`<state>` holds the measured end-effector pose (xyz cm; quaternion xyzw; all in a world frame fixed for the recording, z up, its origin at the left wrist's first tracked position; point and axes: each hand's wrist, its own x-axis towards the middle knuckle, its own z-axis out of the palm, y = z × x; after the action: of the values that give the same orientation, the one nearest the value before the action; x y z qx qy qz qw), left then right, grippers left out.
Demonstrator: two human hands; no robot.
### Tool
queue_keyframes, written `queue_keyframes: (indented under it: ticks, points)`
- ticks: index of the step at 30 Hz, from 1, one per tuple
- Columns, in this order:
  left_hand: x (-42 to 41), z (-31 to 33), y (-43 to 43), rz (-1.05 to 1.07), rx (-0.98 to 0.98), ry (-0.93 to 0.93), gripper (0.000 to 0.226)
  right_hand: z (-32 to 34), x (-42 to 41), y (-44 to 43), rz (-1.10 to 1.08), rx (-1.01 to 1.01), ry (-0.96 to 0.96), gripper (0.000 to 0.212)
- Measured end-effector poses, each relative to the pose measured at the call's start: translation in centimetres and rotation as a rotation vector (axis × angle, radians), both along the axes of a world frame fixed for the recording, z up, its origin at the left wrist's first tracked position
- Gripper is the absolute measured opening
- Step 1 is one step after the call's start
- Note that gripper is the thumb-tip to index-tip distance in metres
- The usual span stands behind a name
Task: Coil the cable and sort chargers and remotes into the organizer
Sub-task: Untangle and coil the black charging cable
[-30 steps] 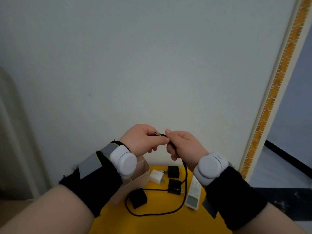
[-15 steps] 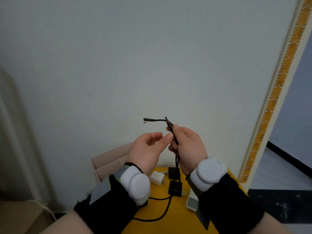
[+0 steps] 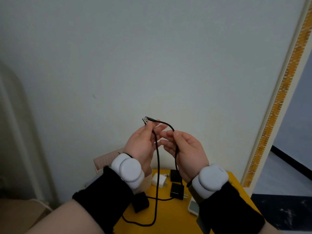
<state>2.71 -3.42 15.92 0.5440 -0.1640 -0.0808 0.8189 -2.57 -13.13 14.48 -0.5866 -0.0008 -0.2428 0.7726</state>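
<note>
Careful: your left hand (image 3: 141, 146) is pinching the cable (image 3: 157, 159) just behind its plug, your right hand (image 3: 187, 149) is closing fingers on the first loop, and the slack hanging toward the yellow table (image 3: 170, 215) is risking snagging the chargers (image 3: 176, 190).

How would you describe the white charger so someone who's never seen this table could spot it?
Look at the yellow table below the two raised hands. Near its far edge, next to the beige organizer, lies the white charger. It is the only white plug block; the chargers beside it are black.
</note>
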Motion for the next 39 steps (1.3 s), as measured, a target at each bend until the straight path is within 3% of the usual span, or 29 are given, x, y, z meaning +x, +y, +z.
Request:
queue_keyframes:
  ticks: [7, 16, 22, 39]
  points:
    - [0.2, 1.9, 0.8, -0.147, -0.09, -0.044, 0.04, -0.8, -0.4, 0.4, 0.102, -0.073, 0.034, 0.029]
    - [-0.1, 2.7, 1.0, -0.101, -0.008, -0.141, 0.028, -0.1, -1.0, 0.5, 0.169, -0.193, 0.117, 0.026]
    - [-0.8, 2.7, 0.8, -0.122, 0.069, -0.22, 0.024, 0.2, -1.4, 1.0, 0.19, -0.16, 0.087, 0.029]
    - [-1.0, 3.8, 1.0, -0.144, 0.004, -0.16, 0.021, 0.3, -1.0, 1.6, 0.338, -0.118, 0.022, 0.019]
